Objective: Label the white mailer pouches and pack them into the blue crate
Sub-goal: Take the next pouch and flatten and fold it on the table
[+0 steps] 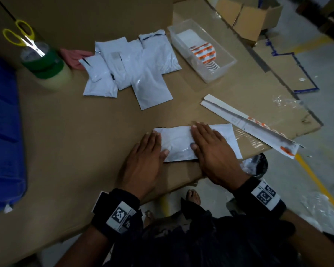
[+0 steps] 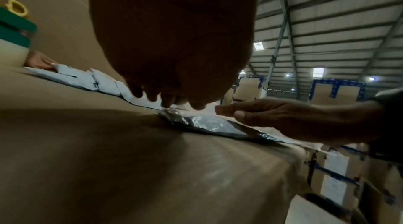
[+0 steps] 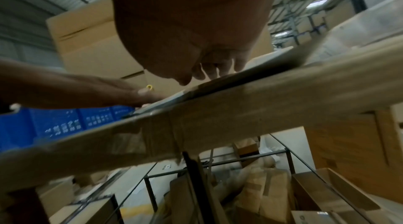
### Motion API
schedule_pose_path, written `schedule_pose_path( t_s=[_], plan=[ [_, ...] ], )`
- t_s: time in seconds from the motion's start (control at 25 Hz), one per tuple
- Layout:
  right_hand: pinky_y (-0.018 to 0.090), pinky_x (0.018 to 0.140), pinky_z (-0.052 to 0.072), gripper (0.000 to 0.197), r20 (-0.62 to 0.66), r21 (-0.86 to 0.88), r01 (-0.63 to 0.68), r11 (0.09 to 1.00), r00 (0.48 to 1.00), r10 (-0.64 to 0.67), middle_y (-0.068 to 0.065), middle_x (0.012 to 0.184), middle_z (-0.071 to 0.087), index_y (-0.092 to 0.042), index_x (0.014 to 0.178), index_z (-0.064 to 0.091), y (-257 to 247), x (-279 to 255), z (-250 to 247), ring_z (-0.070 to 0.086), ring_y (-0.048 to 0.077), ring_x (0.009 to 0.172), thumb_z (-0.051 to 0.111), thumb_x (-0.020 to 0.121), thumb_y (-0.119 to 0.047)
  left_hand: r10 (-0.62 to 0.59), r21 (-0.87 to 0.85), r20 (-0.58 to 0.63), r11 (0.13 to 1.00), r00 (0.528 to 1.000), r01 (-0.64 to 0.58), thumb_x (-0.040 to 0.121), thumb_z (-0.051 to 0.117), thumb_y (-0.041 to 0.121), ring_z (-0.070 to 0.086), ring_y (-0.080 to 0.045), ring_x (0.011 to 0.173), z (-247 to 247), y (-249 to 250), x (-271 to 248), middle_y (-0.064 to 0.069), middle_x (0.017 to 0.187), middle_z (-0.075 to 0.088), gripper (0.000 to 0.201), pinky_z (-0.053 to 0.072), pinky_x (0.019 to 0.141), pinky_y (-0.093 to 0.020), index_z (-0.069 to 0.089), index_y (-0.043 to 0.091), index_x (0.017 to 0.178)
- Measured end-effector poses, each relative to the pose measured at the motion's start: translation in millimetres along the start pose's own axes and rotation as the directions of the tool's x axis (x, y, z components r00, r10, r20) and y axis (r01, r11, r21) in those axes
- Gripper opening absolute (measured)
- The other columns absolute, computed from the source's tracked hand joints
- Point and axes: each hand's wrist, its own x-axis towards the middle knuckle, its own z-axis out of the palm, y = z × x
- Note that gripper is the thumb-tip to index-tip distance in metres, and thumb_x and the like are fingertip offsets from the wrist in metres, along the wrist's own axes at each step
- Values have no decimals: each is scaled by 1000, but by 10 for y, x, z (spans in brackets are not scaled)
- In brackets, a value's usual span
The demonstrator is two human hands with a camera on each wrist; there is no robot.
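One white mailer pouch (image 1: 176, 144) lies flat near the front edge of the cardboard work surface (image 1: 85, 135). My left hand (image 1: 146, 158) rests flat on the pouch's left end, fingers straight. My right hand (image 1: 208, 146) presses flat on its right half, fingers straight. From the left wrist view the pouch (image 2: 202, 122) shows crinkled under both hands. A pile of several white pouches (image 1: 132, 67) lies further back. The blue crate (image 1: 2, 132) stands at the left edge, also visible in the right wrist view as blue crate (image 3: 54, 122).
A clear tray (image 1: 218, 73) with orange label sheets (image 1: 203, 52) stands at the back right. A long peeled label backing strip (image 1: 247, 124) lies right of my hands. Yellow scissors (image 1: 22, 36) sit on stacked tape rolls (image 1: 46, 68). Another person's hand (image 1: 75, 57) touches the pile.
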Motion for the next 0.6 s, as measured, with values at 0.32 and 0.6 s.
schedule_pose_path(
  t_s=[0.32, 0.6],
  plan=[
    [41, 126, 20, 58, -11, -11, 22, 1000, 1000, -23, 12, 165, 32, -7, 159, 33, 94, -81, 58, 28, 23, 154, 26, 110, -37, 134, -49, 62, 990, 989, -131, 110, 25, 30, 0, -14, 156, 97, 37, 266, 1, 169, -3, 60, 8, 123, -31, -2, 15, 162],
    [47, 100, 50, 45, -22, -2, -113, 994, 993, 113, 9, 138, 65, -14, 133, 66, 457, -234, -418, 60, 33, 124, 39, 106, -36, 141, 92, 65, 985, 988, -146, 103, 46, 17, 20, -30, 154, -68, -110, 348, -6, 168, 18, 64, 28, 117, -47, 20, 18, 161]
  ],
)
